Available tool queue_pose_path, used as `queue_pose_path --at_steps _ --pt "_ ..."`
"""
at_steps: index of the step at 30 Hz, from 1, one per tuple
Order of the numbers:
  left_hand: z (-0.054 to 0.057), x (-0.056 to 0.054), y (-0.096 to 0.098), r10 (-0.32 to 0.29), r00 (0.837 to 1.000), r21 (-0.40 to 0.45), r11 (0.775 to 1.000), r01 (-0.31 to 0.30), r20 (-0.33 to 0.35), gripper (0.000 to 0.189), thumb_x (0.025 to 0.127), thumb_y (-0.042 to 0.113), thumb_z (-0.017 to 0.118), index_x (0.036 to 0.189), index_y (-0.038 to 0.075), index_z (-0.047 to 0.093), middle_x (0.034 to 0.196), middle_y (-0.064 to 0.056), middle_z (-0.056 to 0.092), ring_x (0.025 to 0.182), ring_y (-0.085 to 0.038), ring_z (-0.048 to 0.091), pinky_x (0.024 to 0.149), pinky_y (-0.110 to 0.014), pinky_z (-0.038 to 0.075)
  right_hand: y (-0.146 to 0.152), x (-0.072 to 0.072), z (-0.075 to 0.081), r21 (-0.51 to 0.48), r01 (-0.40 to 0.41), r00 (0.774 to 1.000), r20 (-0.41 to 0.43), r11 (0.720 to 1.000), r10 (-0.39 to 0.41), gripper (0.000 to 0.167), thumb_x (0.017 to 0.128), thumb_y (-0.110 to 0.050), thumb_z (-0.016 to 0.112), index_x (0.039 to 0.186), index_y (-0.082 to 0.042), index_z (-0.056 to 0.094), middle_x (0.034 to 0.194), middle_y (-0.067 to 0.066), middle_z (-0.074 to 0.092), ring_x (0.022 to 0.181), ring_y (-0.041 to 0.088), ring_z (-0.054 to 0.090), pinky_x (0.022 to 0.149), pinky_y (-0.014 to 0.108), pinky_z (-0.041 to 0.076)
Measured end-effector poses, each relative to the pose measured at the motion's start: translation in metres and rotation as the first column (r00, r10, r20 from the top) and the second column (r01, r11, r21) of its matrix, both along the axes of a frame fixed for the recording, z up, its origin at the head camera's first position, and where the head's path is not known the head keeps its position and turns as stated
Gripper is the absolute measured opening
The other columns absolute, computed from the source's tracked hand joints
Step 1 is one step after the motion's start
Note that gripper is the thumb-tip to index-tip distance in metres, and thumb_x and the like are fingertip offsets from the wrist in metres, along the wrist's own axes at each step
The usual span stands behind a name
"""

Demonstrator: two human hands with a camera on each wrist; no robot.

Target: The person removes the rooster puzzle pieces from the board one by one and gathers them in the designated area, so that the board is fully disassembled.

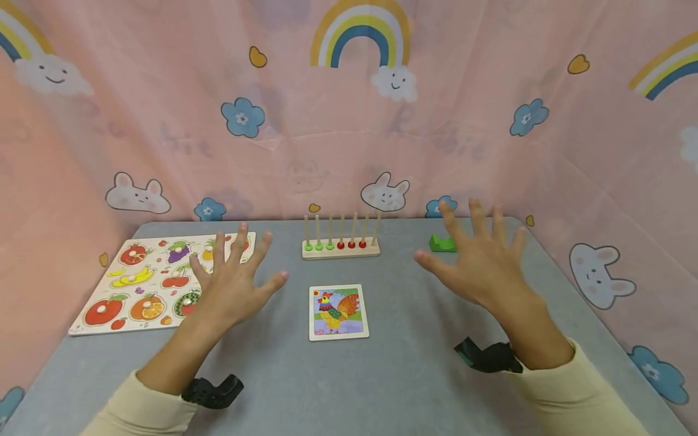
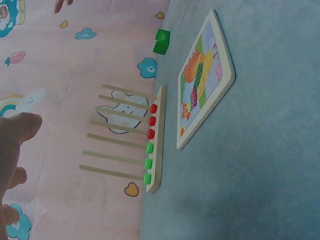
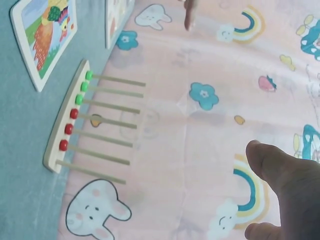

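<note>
Both hands hover spread above the grey table (image 1: 403, 375), holding nothing. My left hand (image 1: 231, 284) hangs over the right edge of a fruit peg puzzle board (image 1: 158, 281). My right hand (image 1: 480, 260) floats near a small green block (image 1: 440, 243), partly covering it. Between the hands lies a small rooster picture puzzle (image 1: 338, 312) (image 2: 205, 80) (image 3: 42, 35). Behind it stands a wooden rod rack (image 1: 340, 242) (image 2: 152, 140) (image 3: 67, 117) with three green and three red beads at the rod bases. The left wrist view shows my fingertips (image 2: 20, 130) at its left edge; a right fingertip (image 3: 285, 170) shows in the right wrist view.
A pink curtain with rainbows, bunnies and flowers (image 1: 349, 109) closes in the table on three sides. Black wrist mounts (image 1: 212, 390) (image 1: 485, 356) sit on both cream sleeves. Bare grey tabletop runs along the front edge.
</note>
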State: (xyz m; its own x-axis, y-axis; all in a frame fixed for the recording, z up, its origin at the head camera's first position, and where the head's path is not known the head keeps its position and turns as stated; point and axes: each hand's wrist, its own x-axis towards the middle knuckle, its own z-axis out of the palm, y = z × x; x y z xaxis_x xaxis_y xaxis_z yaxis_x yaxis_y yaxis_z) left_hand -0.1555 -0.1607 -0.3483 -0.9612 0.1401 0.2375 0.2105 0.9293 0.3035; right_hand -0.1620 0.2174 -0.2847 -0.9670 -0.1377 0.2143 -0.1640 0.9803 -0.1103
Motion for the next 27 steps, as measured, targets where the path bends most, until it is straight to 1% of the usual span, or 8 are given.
queue_pose_path --at_steps 5,10,15,19,23,27 --pt "-0.006 0.000 0.007 -0.016 1.000 0.007 1.000 0.016 0.005 0.079 0.089 0.069 0.045 0.153 0.025 0.031 0.160 -0.013 0.006 0.142 -0.042 -0.009 0.092 -0.074 -0.016 -0.008 0.003 -0.003 0.001 -0.008 1.000 -0.008 1.000 0.008 0.097 0.081 -0.082 0.036 0.157 -0.026 0.011 0.157 0.024 0.001 0.137 0.054 -0.006 0.093 0.077 -0.007" --pt "-0.012 0.002 0.013 -0.039 0.999 0.021 0.999 0.039 -0.005 0.077 0.089 0.064 0.051 0.152 0.025 0.032 0.160 -0.013 0.007 0.142 -0.043 -0.006 0.093 -0.075 -0.014 -0.016 0.005 -0.008 -0.004 -0.024 1.000 -0.010 1.000 0.024 0.097 0.081 -0.082 0.036 0.157 -0.027 0.009 0.156 0.026 0.002 0.137 0.056 -0.004 0.092 0.078 -0.006" --pt "-0.018 0.003 0.020 -0.059 0.998 0.036 0.998 0.059 -0.012 0.076 0.088 0.061 0.057 0.152 0.027 0.034 0.161 -0.010 0.006 0.142 -0.041 -0.005 0.094 -0.075 -0.010 -0.021 0.007 -0.013 -0.014 -0.039 0.999 -0.027 0.999 0.038 0.097 0.080 -0.083 0.036 0.157 -0.028 0.010 0.158 0.023 0.002 0.138 0.054 -0.002 0.093 0.079 -0.002" --pt "-0.024 0.004 0.025 -0.070 0.997 0.032 0.997 0.071 -0.016 0.076 0.087 0.059 0.060 0.151 0.027 0.036 0.161 -0.009 0.006 0.143 -0.041 -0.005 0.094 -0.076 -0.007 -0.026 0.006 -0.018 -0.021 -0.054 0.998 -0.026 0.998 0.053 0.097 0.080 -0.083 0.036 0.156 -0.028 0.011 0.159 0.020 0.001 0.139 0.050 -0.004 0.093 0.078 -0.003" --pt "-0.031 0.005 0.029 -0.088 0.995 0.035 0.995 0.090 -0.041 0.075 0.086 0.060 0.061 0.149 0.026 0.039 0.160 -0.009 0.010 0.142 -0.042 0.000 0.094 -0.076 -0.005 -0.031 0.005 -0.023 -0.028 -0.067 0.998 -0.019 0.997 0.067 0.098 0.080 -0.083 0.036 0.157 -0.028 0.011 0.159 0.019 0.001 0.140 0.048 -0.007 0.093 0.077 -0.006" --pt "-0.038 0.005 0.033 -0.114 0.991 0.049 0.992 0.117 -0.064 0.074 0.084 0.059 0.063 0.148 0.026 0.042 0.159 -0.010 0.014 0.142 -0.042 0.002 0.094 -0.077 -0.003 -0.034 0.001 -0.028 -0.033 -0.086 0.996 -0.021 0.996 0.086 0.097 0.080 -0.082 0.037 0.157 -0.027 0.012 0.159 0.019 0.003 0.140 0.048 -0.005 0.094 0.078 -0.004"
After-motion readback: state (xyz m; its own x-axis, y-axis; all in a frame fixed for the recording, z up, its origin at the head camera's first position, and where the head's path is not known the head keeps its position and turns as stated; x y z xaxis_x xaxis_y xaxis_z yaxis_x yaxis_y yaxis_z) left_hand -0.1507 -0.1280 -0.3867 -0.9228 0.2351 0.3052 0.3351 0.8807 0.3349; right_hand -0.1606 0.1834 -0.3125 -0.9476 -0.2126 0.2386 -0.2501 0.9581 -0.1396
